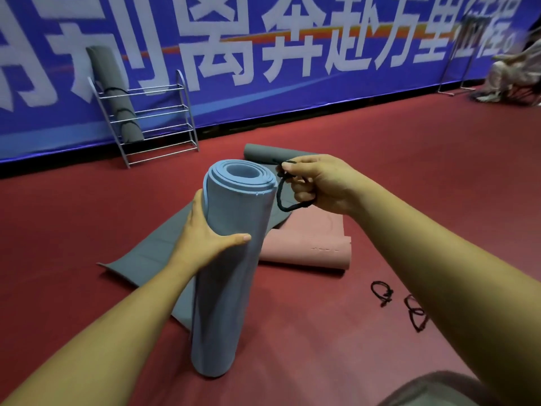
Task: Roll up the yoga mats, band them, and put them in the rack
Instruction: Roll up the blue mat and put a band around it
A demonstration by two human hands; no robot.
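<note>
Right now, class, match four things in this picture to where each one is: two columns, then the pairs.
Things: 1 rolled light-blue foam yoga mat; 2 banded dark-grey rolled mat; 3 pink foam mat; 4 black cord band.
Places: A in the metal wire rack; B pinched in the right hand; C upright, gripped by the left hand; D lying on the red floor.
Pairs: 1-C; 2-A; 3-D; 4-B.

Pale blue, plain, on the rolled mat (231, 259). Grey flat mat (152, 247), dusty pink mat (310, 247). Black for the band (278, 197) and the loose bands (382, 293). Dark red floor (409, 171). Blue banner (292, 92) with big white characters and an orange streak. Silver rack (158, 128); grey roll (117, 92) ringed in black.
</note>
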